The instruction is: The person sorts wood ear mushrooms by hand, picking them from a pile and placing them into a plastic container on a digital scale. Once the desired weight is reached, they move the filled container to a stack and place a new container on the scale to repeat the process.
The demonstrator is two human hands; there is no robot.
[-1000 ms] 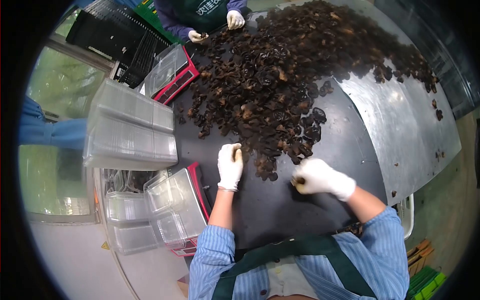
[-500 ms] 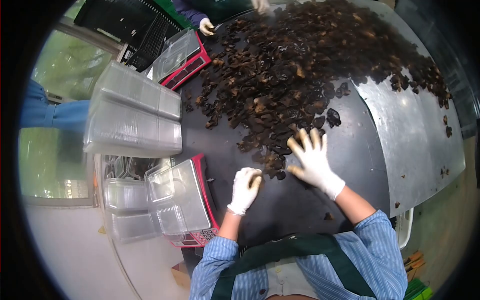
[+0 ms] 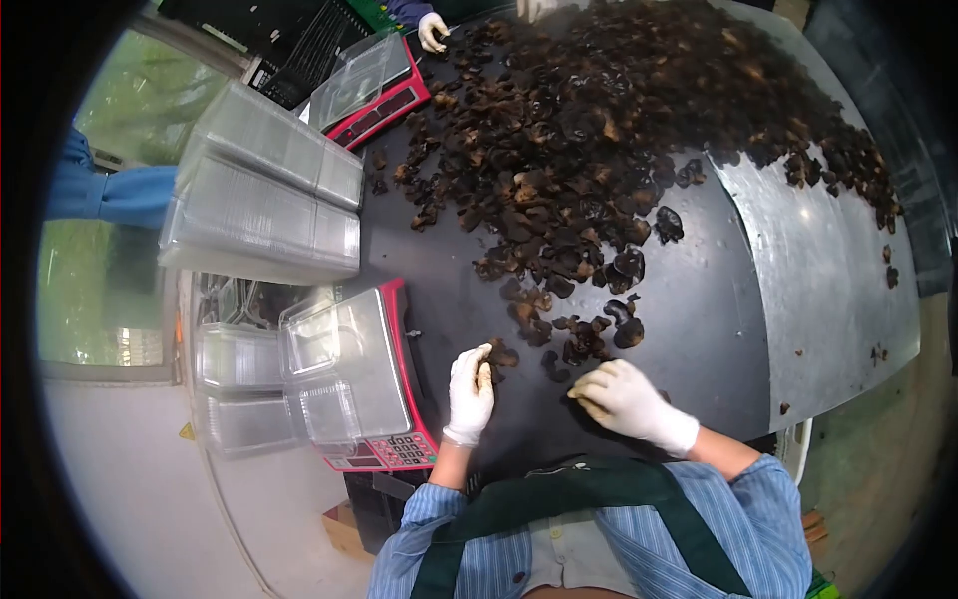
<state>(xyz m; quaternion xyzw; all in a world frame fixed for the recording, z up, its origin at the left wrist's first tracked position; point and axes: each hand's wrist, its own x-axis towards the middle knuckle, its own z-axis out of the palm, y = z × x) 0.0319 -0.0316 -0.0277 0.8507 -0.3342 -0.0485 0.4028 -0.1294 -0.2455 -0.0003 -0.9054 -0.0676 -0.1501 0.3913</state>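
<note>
**Two gloved hands working at the edge of a mushroom pile**

Both hands are wearing white gloves and are resting low on the dark desk (image 3: 689, 329), near the person's green apron. The left hand (image 3: 470, 393) is curling loosely around a small brown mushroom piece (image 3: 485, 375), with the fingers closed on it. The right hand (image 3: 617, 395) is lying knuckles up with its fingers bent under; whether anything is inside it cannot be told. Between and just beyond the two hands, a small cluster of dark dried mushrooms (image 3: 584, 337) is lying apart from the big pile (image 3: 609, 130), which is spreading across the far half of the desk and onto the metal sheet (image 3: 828, 290) at the right.

Just left of the left hand, a red scale (image 3: 384, 399) is carrying an open clear plastic box (image 3: 344, 374). Stacks of clear boxes (image 3: 259, 210) are sitting farther left. At the far edge, another person's gloved hand (image 3: 433, 30) is touching the pile beside a second red scale (image 3: 374, 85).
</note>
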